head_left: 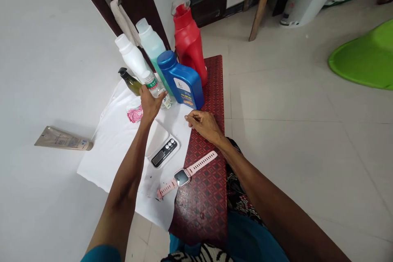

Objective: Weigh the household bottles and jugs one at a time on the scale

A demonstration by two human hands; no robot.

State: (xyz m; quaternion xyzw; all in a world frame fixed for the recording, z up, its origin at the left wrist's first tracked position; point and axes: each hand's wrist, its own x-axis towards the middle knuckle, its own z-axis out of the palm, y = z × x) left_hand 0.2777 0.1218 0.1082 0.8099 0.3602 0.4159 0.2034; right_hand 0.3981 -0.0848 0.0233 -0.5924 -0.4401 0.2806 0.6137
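Note:
My left hand (150, 103) is wrapped round a small clear plastic bottle (152, 83) with a green and red label; the palm hides part of it. My right hand (205, 125) rests at the table's edge by the blue jug (186, 84), its fingers curled together with nothing visible in them. Between my arms lies a white digital scale (166, 152) with a dark display panel. Nearer me is a pink-strapped smartwatch (182, 177), laid out flat. A pink and white packet (134, 114) sits left of my left wrist.
Behind my hands stand a red jug (188, 37), a pale green bottle (152, 43), a white bottle (130, 55) and a dark pump bottle (130, 82). A tube (63, 139) leans at the wall. White sheeting (115, 157) covers part of the red patterned table (201, 196).

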